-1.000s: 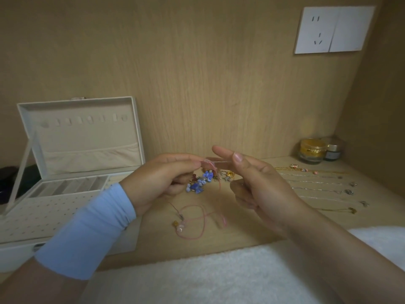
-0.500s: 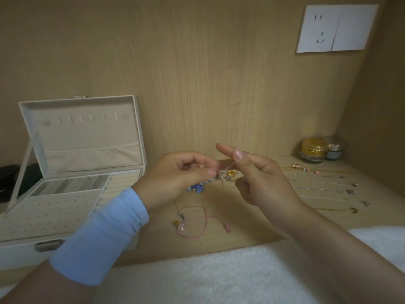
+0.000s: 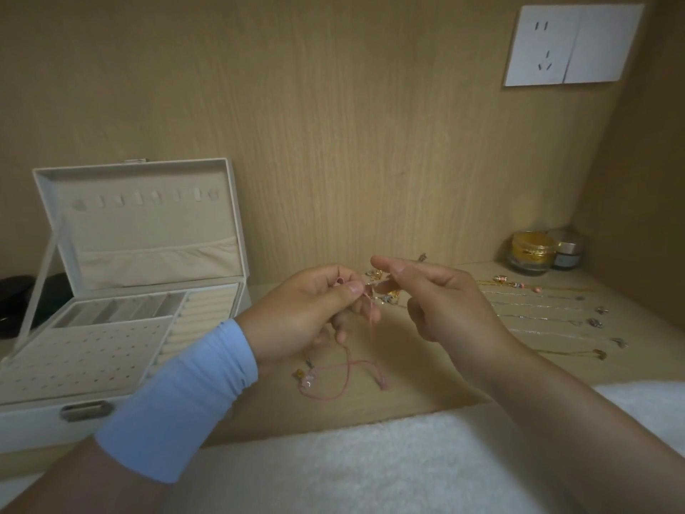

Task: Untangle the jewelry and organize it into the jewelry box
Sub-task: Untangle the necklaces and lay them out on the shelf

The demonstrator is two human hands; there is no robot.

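Since half a second ago, the blue bead cluster has gone out of sight behind the left hand (image 3: 307, 317), whose thumb and forefinger pinch the thin pink cord bracelet (image 3: 370, 313); it hangs from the fingertips to a loop on the wooden desk (image 3: 426, 395). Just right, the right hand (image 3: 444, 302) points thumb and forefinger at the tangle of small gold charms (image 3: 385, 289) between the hands, though I cannot tell whether it grips a strand. The open cream jewelry box (image 3: 37, 417) stands well left.
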